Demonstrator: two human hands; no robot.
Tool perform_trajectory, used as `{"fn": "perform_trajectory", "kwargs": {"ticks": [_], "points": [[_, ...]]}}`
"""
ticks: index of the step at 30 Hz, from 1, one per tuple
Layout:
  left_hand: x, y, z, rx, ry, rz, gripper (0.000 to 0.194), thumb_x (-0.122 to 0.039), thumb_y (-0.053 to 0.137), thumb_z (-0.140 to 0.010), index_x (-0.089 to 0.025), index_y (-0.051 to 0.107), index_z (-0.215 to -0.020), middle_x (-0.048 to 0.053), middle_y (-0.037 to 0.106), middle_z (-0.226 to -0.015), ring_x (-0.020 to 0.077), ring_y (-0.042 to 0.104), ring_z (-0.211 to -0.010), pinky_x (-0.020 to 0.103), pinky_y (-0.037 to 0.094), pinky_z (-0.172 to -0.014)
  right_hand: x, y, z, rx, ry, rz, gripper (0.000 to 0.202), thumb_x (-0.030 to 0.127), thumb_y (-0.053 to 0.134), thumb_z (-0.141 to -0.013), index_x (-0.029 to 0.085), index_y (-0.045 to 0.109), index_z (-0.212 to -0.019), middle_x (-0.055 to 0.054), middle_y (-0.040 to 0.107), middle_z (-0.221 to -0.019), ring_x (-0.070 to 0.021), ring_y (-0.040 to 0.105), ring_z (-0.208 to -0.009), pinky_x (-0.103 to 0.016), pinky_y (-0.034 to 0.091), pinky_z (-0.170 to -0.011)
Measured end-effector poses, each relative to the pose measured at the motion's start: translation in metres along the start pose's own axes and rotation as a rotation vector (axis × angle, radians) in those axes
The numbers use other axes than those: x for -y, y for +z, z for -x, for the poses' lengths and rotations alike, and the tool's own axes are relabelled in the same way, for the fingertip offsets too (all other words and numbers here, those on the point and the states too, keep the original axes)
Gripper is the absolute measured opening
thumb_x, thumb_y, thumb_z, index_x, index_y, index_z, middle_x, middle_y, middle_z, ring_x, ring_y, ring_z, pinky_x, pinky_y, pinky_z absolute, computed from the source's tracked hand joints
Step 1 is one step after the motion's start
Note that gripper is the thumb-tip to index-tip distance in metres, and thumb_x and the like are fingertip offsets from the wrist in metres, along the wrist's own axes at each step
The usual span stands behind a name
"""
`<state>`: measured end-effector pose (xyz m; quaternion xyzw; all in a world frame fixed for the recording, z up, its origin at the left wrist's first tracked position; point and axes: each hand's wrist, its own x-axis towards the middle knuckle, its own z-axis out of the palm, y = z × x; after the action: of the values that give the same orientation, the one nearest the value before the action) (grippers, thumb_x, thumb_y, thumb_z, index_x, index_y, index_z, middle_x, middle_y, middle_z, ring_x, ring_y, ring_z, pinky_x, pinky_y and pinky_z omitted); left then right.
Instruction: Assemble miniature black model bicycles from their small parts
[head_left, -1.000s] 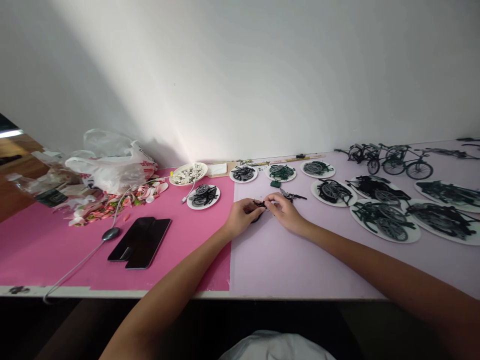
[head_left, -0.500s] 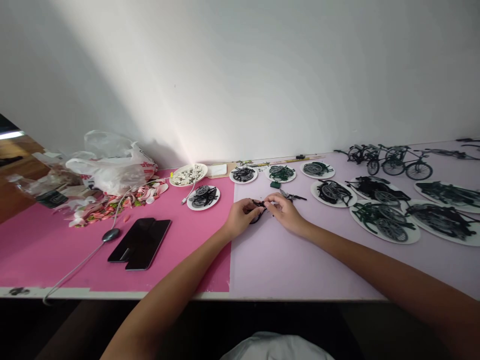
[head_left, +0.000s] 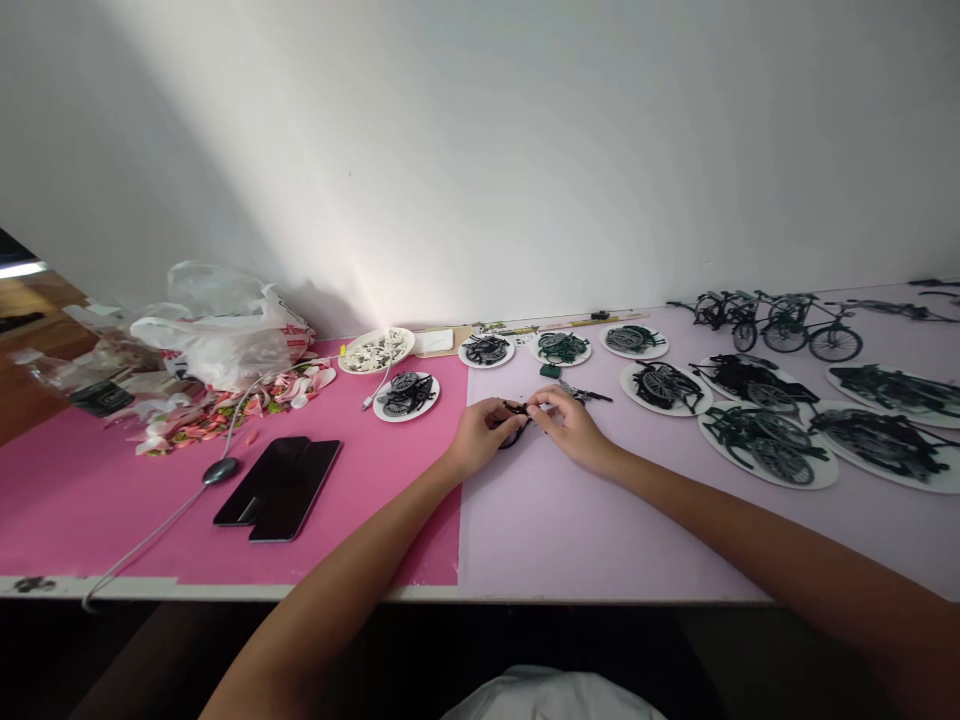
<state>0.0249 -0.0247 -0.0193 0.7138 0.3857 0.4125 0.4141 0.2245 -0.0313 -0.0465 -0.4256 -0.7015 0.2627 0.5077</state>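
A small black bicycle part (head_left: 513,436) is between my two hands, low over the lilac tabletop, partly hidden by fingers. My left hand (head_left: 480,436) is closed on it from the left. On its right side my right hand (head_left: 564,424) pinches at the upper end of the same part with thumb and forefinger. Just behind my right hand lie pliers (head_left: 592,395) with dark handles. A small dark green block (head_left: 550,370) rests beyond my fingers.
Plates of black and green parts (head_left: 409,396) stand behind and to the right (head_left: 769,445). Assembled toy bicycles (head_left: 795,325) stand at the back right. Two dark phones (head_left: 281,490), a cable, pink petals (head_left: 247,405) and a plastic bag (head_left: 217,340) lie left.
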Motion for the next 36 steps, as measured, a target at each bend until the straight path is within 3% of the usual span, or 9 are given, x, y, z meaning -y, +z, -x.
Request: {"fn": "perform_trajectory", "kwargs": {"ticks": [8,20,26,36], "points": [[-0.002,0.002,0.001,0.028,-0.019,0.043,0.045,-0.056,0.077,-0.082,-0.013,0.071,-0.092,0.002,0.066,-0.067,0.0123,0.054,-0.059,0.025,0.044,-0.057,-0.002,0.001,0.001,0.022,-0.023,0.028,0.025,0.048,0.054,-0.100,0.025,0.062,-0.100,-0.008,0.065,-0.107,-0.0262,0.061,-0.107,-0.042,0.052,-0.091],[-0.004,0.002,0.001,0.047,-0.010,0.027,0.044,-0.056,0.076,-0.083,-0.014,0.070,-0.091,0.000,0.065,-0.065,0.0120,0.053,-0.058,0.025,0.043,-0.057,-0.009,0.002,0.005,0.083,0.009,0.075,0.022,0.046,0.045,-0.104,0.027,0.055,-0.108,-0.007,0.062,-0.112,-0.0258,0.057,-0.113,-0.044,0.044,-0.104],[-0.004,0.002,0.001,0.048,-0.001,0.022,0.042,-0.055,0.075,-0.083,-0.014,0.071,-0.091,0.000,0.064,-0.065,0.0124,0.053,-0.059,0.026,0.044,-0.058,-0.007,0.000,0.005,0.087,-0.014,0.115,0.023,0.045,0.040,-0.106,0.027,0.054,-0.103,-0.007,0.061,-0.108,-0.0252,0.057,-0.109,-0.043,0.044,-0.102],[0.000,0.004,0.001,0.024,0.049,-0.029,0.033,-0.047,0.076,-0.084,-0.015,0.067,-0.078,0.008,0.074,-0.085,0.0160,0.062,-0.072,0.029,0.049,-0.067,-0.006,-0.001,0.005,0.116,-0.144,0.183,0.016,0.035,0.038,-0.106,0.027,0.052,-0.106,-0.009,0.059,-0.108,-0.0268,0.056,-0.109,-0.046,0.045,-0.102]]}}
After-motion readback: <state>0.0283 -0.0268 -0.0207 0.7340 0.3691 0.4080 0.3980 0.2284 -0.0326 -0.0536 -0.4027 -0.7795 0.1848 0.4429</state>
